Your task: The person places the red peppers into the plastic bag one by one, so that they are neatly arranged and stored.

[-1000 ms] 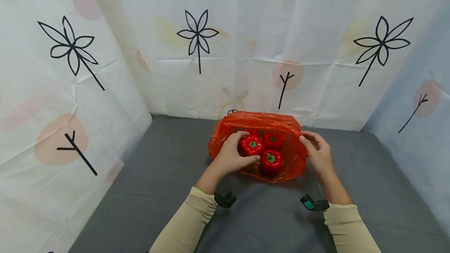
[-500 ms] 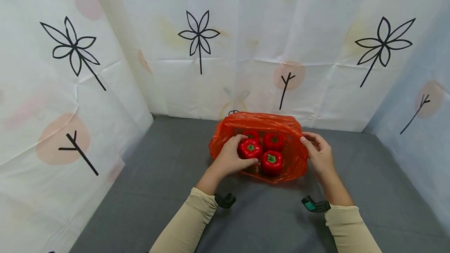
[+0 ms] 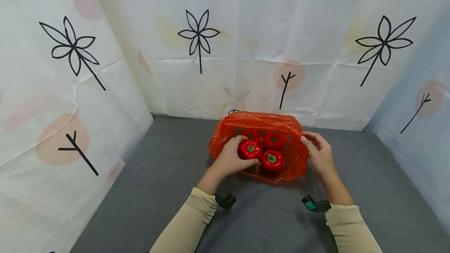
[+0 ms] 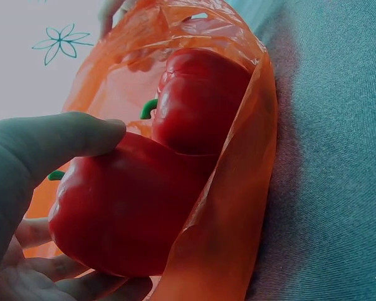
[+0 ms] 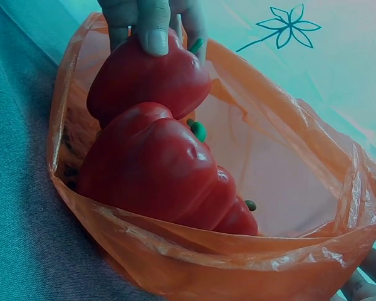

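An orange-red plastic bag (image 3: 261, 116) lies with its mouth open on the grey tabletop, several red bell peppers with green stems inside. My left hand (image 3: 230, 155) reaches in from the left and grips one bell pepper (image 3: 250, 150) between thumb and fingers. Beside it sits the front bell pepper (image 3: 272, 163); two others, the back right one (image 3: 273, 141) and the partly covered back left one (image 3: 251, 134), are behind. In the left wrist view, the thumb presses the top of the held pepper (image 4: 125, 207). My right hand (image 3: 319, 153) pinches the bag's right rim.
Grey cloth (image 3: 158, 159) covers the table around the bag. White patterned sheets (image 3: 239, 42) stand at the back and both sides, close behind the bag. A thin dark loop (image 3: 233, 111) shows behind the bag's back edge.
The left hand has lowered its bell pepper slightly toward the near left, and more of the back left pepper shows. The right hand stays at the bag's rim. Almost nothing moves over the last half second.
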A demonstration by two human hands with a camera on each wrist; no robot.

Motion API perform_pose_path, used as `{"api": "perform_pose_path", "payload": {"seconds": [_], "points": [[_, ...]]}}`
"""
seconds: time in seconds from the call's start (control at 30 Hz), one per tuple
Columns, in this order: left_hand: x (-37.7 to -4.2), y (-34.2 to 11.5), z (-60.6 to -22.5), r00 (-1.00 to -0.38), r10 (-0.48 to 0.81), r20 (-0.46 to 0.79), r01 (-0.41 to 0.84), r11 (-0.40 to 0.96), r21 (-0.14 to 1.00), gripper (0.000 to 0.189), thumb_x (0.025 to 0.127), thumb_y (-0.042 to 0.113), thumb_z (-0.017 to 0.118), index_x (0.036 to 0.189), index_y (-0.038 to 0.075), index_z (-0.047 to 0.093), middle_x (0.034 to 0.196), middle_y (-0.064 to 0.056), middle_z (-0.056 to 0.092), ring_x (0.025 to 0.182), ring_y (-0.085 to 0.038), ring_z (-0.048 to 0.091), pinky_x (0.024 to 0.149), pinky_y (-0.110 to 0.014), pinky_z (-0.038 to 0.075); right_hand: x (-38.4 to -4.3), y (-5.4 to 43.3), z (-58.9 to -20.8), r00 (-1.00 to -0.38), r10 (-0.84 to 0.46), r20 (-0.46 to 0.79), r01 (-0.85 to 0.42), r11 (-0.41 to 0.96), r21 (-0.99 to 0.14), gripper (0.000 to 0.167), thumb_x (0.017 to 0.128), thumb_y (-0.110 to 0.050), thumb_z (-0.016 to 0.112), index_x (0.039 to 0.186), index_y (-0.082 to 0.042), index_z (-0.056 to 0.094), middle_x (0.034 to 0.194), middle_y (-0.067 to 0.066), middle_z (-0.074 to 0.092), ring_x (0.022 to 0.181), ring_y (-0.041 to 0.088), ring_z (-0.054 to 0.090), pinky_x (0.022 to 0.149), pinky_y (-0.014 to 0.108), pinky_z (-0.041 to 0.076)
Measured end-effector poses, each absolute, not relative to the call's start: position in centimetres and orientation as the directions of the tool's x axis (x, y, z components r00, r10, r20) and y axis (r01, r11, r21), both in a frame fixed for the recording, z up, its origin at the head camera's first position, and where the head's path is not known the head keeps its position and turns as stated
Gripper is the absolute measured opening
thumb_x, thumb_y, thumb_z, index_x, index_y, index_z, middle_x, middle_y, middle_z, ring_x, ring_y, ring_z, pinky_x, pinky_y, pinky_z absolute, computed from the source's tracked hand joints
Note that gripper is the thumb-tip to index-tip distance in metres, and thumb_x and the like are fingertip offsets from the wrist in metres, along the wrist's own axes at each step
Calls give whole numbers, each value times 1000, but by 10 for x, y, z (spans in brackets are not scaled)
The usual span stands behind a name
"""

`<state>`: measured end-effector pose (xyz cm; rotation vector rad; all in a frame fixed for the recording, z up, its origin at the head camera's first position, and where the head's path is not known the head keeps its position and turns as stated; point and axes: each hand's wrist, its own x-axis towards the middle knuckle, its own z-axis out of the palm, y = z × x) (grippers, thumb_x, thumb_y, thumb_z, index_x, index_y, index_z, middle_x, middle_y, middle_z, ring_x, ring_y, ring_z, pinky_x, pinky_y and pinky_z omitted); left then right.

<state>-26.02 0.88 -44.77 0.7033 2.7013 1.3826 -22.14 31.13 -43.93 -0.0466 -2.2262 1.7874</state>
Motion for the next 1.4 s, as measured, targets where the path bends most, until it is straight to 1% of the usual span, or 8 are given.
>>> {"api": "perform_pose_path", "payload": {"seconds": [0.53, 0.87, 1.07, 1.4], "points": [[-261, 10, -453, -903, 404, 149, 362, 525, 770, 76, 84, 38, 89, 145, 12, 53, 135, -8, 62, 124, -25, 59, 101, -44, 60, -222, 311, -439, -959, 201, 198, -145, 253, -957, 48, 110, -32, 59, 145, -1, 56, 117, -20, 63, 103, -3, 65, 84, 12, 57], [-260, 9, -455, -900, 426, 99, 336, 531, 778, 77, 83, 38, 90, 145, 12, 53, 136, -9, 61, 126, -24, 59, 101, -43, 59, -221, 311, -439, -961, 189, 200, -147, 262, -954, 48, 110, -32, 59, 146, 0, 55, 117, -20, 62, 105, -3, 64, 85, 11, 56], [-260, 9, -456, -904, 420, 83, 318, 527, 788, 78, 83, 38, 90, 146, 13, 52, 136, -8, 61, 125, -24, 58, 102, -43, 60, -221, 311, -439, -960, 195, 201, -145, 270, -952, 49, 110, -33, 59, 146, -1, 56, 117, -21, 62, 105, -4, 64, 86, 11, 56], [-259, 8, -455, -897, 432, 89, 332, 529, 781, 85, 82, 41, 91, 150, 13, 48, 137, -9, 58, 124, -23, 60, 103, -43, 59, -221, 310, -439, -955, 198, 221, -160, 286, -945, 48, 110, -32, 59, 145, 0, 56, 116, -21, 62, 105, -5, 63, 87, 9, 54]]}}
